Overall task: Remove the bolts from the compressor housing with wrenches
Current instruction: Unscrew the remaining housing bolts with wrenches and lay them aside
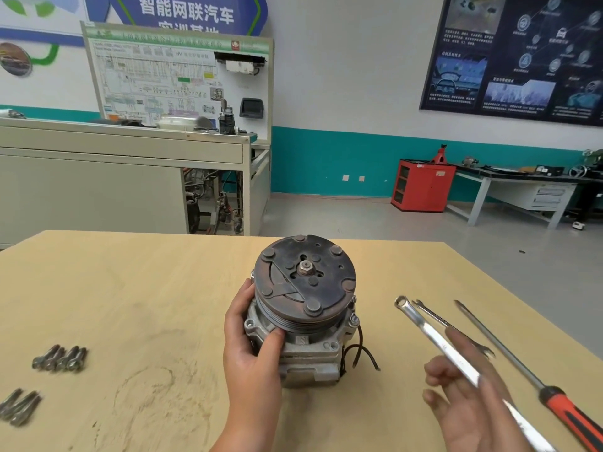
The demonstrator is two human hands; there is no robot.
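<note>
Steadies compressor housing [303,308], upright at mid-bench [146,288], with left hand [253,350], fingers curled round its side | spreads right hand [470,399] fingers, blurred, seemingly beneath ring wrench [434,340] | leaves loose bolts [60,357] lying far left.

- Your table [130,288]: pale yellow-tan wood with faint grain and a dim circular scuff ring near your edge.
- Compressor housing [310,357]: dull silver-grey cast metal.
- Clutch plate [305,278] on top: dark brown-black with a rusty tinge.
- Wires [362,350] at its side: black.
- Bolts [60,358] to your left: dull grey.
- Big wrench [453,353] to your right: bright polished silver.
- Screwdriver [522,369]: grey shaft, red handle with black striping.
- Cabinet [422,185] behind: red.
- Wall [342,76]: white above a teal band.
</note>
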